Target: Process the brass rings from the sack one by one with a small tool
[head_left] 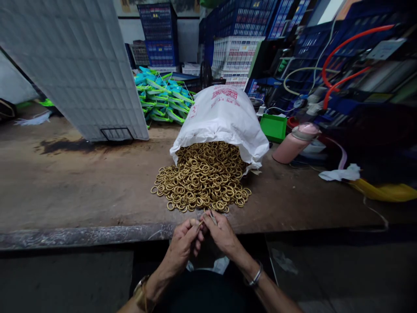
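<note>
My left hand [186, 238] is closed in a pinch in front of the table edge, on a gold-coloured ring [201, 223] seen almost edge-on. Close beside it, my right hand [223, 232] is closed around a small thin tool [213, 217] with a dark tip; its exact kind is too small to make out. The fingertips of both hands nearly meet at the ring. Just beyond them, a heap of gold-coloured rings [202, 178] spills onto the table from the mouth of a white woven sack [221, 117] lying on its side.
The brown worktable [97, 191] has a worn front edge. A tall grey-white panel [97, 69] stands at left, near bright green and blue pieces [163, 95]. To the right are a green tray [273, 127], a pink bottle [295, 142] and red hoses [339, 48]. Stacked crates [236, 52] stand behind.
</note>
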`<act>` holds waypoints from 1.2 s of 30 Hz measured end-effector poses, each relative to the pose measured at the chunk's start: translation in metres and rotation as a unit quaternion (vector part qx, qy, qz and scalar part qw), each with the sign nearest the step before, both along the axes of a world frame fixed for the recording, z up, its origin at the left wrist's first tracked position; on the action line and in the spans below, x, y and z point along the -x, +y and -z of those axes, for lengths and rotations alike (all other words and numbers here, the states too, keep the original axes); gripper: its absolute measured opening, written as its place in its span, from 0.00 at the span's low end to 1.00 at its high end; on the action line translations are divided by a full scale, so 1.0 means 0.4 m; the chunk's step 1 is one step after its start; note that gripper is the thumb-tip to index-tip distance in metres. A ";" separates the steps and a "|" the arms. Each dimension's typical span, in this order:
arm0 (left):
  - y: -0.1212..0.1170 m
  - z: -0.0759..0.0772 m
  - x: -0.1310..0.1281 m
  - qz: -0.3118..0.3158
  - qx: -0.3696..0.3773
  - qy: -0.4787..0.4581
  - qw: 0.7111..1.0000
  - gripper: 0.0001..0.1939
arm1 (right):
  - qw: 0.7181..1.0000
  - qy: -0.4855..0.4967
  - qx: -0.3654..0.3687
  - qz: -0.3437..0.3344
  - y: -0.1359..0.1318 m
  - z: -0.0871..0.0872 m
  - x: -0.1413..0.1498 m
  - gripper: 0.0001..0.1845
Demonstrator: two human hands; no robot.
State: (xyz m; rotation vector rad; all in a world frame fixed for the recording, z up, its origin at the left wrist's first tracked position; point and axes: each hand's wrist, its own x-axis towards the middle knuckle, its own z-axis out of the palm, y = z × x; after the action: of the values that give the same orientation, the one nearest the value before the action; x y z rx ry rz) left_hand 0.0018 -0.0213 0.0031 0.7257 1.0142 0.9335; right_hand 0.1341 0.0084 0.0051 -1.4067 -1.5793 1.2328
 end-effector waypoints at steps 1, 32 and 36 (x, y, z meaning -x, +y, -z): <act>-0.001 -0.002 0.000 -0.003 0.003 0.002 1.000 0.13 | 1.000 -0.024 -0.011 0.007 -0.002 0.000 -0.002 0.13; -0.016 -0.007 0.023 -0.061 0.069 -0.141 0.986 0.10 | 0.901 -0.422 -0.101 0.011 -0.011 0.021 0.010 0.09; -0.009 -0.004 0.032 -0.053 0.091 -0.193 0.976 0.11 | 0.881 -0.462 -0.100 0.010 -0.006 0.033 0.019 0.13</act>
State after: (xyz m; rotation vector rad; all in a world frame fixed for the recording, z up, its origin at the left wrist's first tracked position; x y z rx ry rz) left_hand -0.0110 -0.0249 0.0049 0.3209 0.7848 1.0113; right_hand 0.1264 0.0061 -0.0082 -1.9979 -2.1979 0.3112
